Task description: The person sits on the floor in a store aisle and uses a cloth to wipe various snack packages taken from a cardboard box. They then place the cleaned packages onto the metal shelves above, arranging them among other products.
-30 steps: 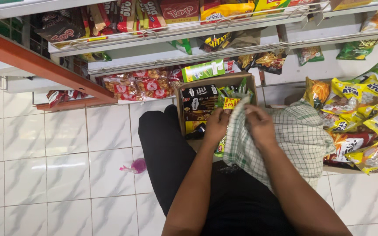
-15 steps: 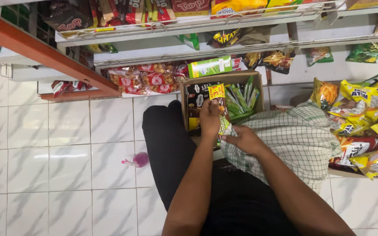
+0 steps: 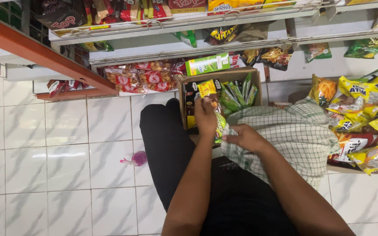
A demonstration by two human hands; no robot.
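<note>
My left hand point(image 3: 205, 117) holds up a yellow and red snack packet point(image 3: 208, 89) over an open cardboard box point(image 3: 183, 105) that stands on the floor by my knee. The box holds green and dark snack packets point(image 3: 236, 94). My right hand point(image 3: 243, 137) grips the edge of a green-checked cloth bag point(image 3: 294, 135) lying across my lap, just right of the box. Another green packet shows between the two hands. My legs are in black trousers point(image 3: 162, 140).
Wire shelves point(image 3: 162, 26) with snack packets run along the top. A pile of yellow and green snack bags point(image 3: 364, 113) sits at the right. A small pink object point(image 3: 137, 159) lies on the white tiled floor. A red shelf edge point(image 3: 44, 54) slants at left.
My left hand has lifted a yellow and red packet up out of the cloth bag toward the box. My right hand has dropped back to the bag's edge.
</note>
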